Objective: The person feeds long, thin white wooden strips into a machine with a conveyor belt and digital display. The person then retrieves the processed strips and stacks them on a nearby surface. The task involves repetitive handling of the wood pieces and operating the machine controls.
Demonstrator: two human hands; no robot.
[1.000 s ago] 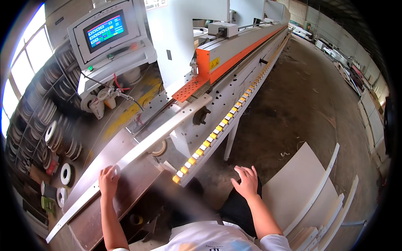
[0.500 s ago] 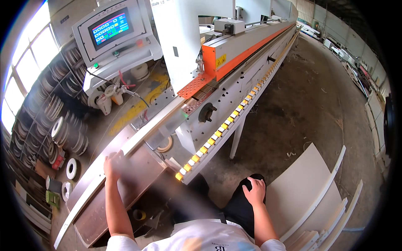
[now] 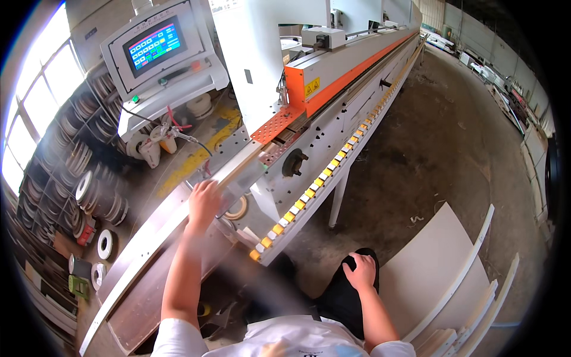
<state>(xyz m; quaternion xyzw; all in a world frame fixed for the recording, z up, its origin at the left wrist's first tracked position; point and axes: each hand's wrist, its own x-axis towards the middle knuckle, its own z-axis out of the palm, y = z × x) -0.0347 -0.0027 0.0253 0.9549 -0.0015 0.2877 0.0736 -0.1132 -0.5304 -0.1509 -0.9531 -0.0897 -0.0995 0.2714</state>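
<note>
A long, narrow white board strip (image 3: 132, 262) runs from the lower left up to the feed end of a grey and orange machine (image 3: 295, 83). My left hand (image 3: 204, 205) lies over the strip just short of the machine, its fingers bent round the edge; the fingertips are partly hidden. Under the strip is a brown board-topped table (image 3: 140, 312). My right hand (image 3: 361, 271) rests on my black-trousered knee with its fingers loosely apart, and nothing is in it.
A row of yellow and white rollers (image 3: 299, 204) edges the machine's near side. At the left are a control panel (image 3: 156, 44) and racks of edging rolls (image 3: 89, 191). A pale panel (image 3: 425, 268) and several white strips (image 3: 464, 271) stand at my right.
My left hand has moved forward and right along the strip, closer to the machine. My right hand stays on my knee.
</note>
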